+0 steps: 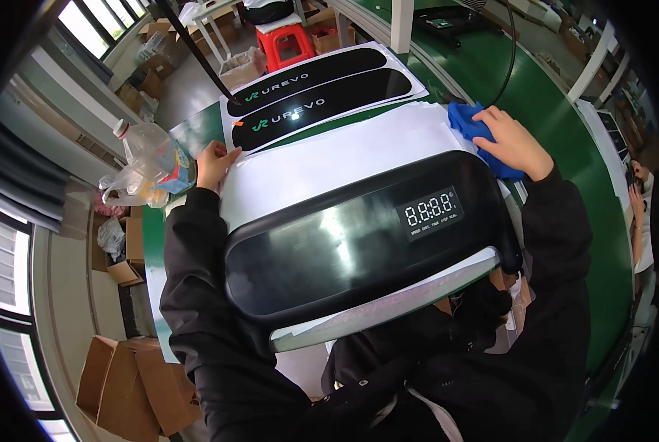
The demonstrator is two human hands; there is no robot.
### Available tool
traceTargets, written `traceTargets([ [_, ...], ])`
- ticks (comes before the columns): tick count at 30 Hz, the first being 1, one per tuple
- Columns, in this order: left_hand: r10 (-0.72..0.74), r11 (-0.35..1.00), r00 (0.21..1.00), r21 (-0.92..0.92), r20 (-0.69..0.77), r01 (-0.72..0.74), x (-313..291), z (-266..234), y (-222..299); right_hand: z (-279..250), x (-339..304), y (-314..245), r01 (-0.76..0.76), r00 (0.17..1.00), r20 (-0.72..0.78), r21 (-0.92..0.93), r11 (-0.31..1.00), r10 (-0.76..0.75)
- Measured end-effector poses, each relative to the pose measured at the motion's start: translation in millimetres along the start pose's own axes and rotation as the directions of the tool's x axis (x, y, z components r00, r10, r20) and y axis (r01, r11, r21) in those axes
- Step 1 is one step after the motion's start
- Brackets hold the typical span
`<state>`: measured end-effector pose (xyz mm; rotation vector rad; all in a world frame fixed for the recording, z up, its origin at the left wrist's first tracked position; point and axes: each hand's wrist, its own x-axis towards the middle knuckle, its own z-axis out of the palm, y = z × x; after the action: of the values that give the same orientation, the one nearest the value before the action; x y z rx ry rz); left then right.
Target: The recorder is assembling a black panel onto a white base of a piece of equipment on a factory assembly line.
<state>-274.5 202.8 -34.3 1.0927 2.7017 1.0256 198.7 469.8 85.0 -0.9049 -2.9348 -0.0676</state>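
In front of me lies a glossy black oblong panel [322, 250] in a black frame, with a lit digit display [431, 212] at its right. Behind it is white paper [344, 166], and beyond that a sheet with two long black rounded stickers [307, 107]. My left hand [213, 166] is closed at the sticker sheet's near left corner, thumb on the edge; the fingertips are partly hidden. My right hand [517, 144] is closed over a crumpled blue cloth [466, 121] at the right end of the white paper.
A clear plastic bottle [149, 151] and plastic bag stand left of my left hand on the green table [565, 199]. Cardboard boxes [119, 383] are on the floor at left. A red stool [284, 46] is behind the table. Another person's hands [637, 195] show at far right.
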Motion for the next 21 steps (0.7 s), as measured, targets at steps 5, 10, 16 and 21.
traceTargets([
  [5, 0.097, 0.994, 0.977, -0.022, -0.190, -0.103, 0, -3, -3, -67, 33, -64, 0.315, 0.946, -0.184, 0.319, 0.894, -0.267],
  [10, -0.167, 0.316, 0.968, -0.919, 0.189, 0.234, 7, -27, 0, -83, 80, -139, 0.500, 0.830, -0.334, 0.094, 0.861, -0.446],
  [16, 0.180, 0.190, 0.962, -0.967, 0.205, 0.171, -52, -68, 114, -51, 114, -211, 0.646, 0.749, -0.401, 0.267, 0.715, -0.527],
  [21, 0.364, 0.246, 0.915, -0.965, 0.175, 0.087, -73, -69, 138, -44, 94, -228, 0.627, 0.766, -0.379, 0.264, 0.733, -0.519],
])
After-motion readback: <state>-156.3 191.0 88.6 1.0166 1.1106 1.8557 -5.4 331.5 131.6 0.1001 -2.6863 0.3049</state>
